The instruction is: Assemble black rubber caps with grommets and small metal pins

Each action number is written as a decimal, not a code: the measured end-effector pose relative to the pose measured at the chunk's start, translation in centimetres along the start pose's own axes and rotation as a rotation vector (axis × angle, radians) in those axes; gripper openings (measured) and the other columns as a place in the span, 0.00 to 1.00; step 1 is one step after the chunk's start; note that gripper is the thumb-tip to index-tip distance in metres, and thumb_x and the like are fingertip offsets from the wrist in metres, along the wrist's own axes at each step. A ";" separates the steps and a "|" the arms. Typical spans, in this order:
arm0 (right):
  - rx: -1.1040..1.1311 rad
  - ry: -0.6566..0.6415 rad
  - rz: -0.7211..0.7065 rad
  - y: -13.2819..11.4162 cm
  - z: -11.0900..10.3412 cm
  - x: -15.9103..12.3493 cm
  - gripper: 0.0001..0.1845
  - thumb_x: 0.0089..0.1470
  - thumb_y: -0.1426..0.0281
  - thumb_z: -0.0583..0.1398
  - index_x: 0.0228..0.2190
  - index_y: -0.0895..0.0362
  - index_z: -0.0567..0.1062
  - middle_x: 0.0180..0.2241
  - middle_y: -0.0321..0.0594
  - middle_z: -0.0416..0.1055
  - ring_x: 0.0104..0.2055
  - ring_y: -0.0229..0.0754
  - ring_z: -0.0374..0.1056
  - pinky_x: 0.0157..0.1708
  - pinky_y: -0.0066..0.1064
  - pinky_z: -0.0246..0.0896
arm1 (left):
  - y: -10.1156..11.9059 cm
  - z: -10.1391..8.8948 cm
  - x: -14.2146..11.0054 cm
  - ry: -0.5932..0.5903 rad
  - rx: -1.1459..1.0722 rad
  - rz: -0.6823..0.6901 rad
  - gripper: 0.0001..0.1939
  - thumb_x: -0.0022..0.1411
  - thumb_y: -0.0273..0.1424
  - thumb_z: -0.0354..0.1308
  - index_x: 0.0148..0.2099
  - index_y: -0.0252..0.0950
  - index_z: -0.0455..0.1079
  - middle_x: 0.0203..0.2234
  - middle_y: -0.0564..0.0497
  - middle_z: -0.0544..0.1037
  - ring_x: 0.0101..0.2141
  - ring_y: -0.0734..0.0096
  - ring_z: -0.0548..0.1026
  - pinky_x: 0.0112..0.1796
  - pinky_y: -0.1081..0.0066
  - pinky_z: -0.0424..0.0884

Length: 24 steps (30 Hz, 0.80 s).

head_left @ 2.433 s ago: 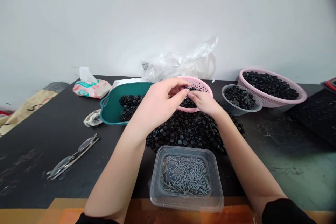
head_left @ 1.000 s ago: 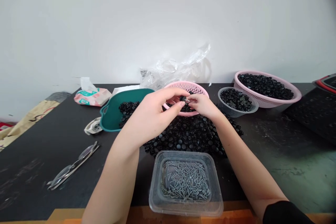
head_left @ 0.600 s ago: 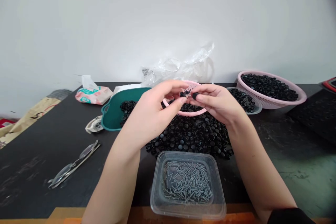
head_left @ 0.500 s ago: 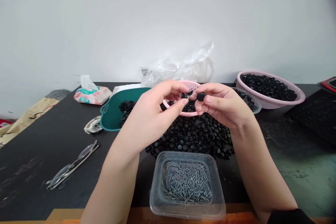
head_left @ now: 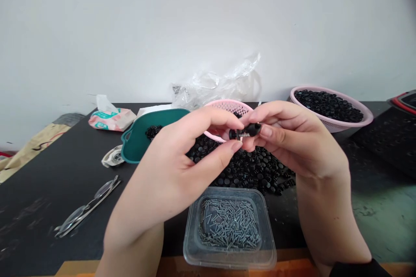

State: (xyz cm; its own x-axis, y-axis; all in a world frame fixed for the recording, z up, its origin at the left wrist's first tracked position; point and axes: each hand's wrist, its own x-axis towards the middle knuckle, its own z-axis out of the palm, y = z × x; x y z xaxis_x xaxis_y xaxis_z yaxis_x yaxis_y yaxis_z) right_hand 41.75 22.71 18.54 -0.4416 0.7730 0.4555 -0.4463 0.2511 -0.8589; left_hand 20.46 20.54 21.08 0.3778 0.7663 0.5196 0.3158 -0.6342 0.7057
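My left hand point(head_left: 175, 160) pinches a small black plastic piece point(head_left: 232, 134) between thumb and fingertips. A thin metal spring point(head_left: 243, 135) bridges the gap between this piece and a black cap point(head_left: 254, 129). The cap is gripped by the thumb and fingers of my right hand point(head_left: 295, 143). Both hands meet above a heap of loose black caps point(head_left: 263, 166) on the dark table. Close below them stands a clear plastic box point(head_left: 191, 242) of thin metal pieces that look like springs.
Behind my hands is a pink basket point(head_left: 224, 104). A green basin point(head_left: 133, 138) with black parts lies left, near glasses point(head_left: 87, 207), a tape roll point(head_left: 113, 156) and a tissue pack point(head_left: 110, 119). Another pink basket point(head_left: 334, 127), full of black parts, stands right. Crumpled plastic point(head_left: 221, 80) rests against the wall.
Both hands have come slightly lower and nearer to me. The black piece and the cap are now lined up with the spring between them, and the cap has turned sideways.
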 end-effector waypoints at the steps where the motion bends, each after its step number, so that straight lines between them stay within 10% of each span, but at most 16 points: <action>1: 0.007 -0.002 -0.001 0.0 0.0 0.1 0.10 0.61 0.77 0.66 0.42 0.54 0.84 0.45 0.37 0.78 0.38 0.34 0.79 0.43 0.25 0.79 | 0.0 0.0 0.0 -0.007 0.013 0.005 0.05 0.68 0.29 0.60 0.45 0.44 0.74 0.42 0.55 0.81 0.40 0.71 0.79 0.42 0.72 0.80; 9: 0.046 -0.006 -0.010 0.1 0.3 0.3 0.17 0.54 0.83 0.69 0.42 0.54 0.84 0.40 0.34 0.79 0.37 0.32 0.79 0.39 0.20 0.78 | 0.6 -0.1 -0.6 -0.002 0.081 0.085 0.06 0.71 0.29 0.60 0.48 0.45 0.71 0.42 0.61 0.79 0.42 0.81 0.76 0.44 0.81 0.75; 24: 0.051 -0.005 0.057 -0.2 0.8 -0.4 0.10 0.54 0.78 0.71 0.39 0.55 0.82 0.32 0.35 0.81 0.34 0.36 0.82 0.37 0.21 0.79 | 1.8 0.1 -1.5 0.023 0.450 0.186 0.05 0.73 0.30 0.55 0.48 0.45 0.71 0.45 0.57 0.81 0.45 0.69 0.79 0.53 0.71 0.74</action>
State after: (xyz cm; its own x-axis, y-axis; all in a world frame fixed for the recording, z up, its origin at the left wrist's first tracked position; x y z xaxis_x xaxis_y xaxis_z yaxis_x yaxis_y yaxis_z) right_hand 41.38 21.88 18.72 -0.4710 0.7825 0.4071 -0.4592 0.1765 -0.8706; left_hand 20.57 18.27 21.54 0.4460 0.6343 0.6315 0.5912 -0.7385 0.3242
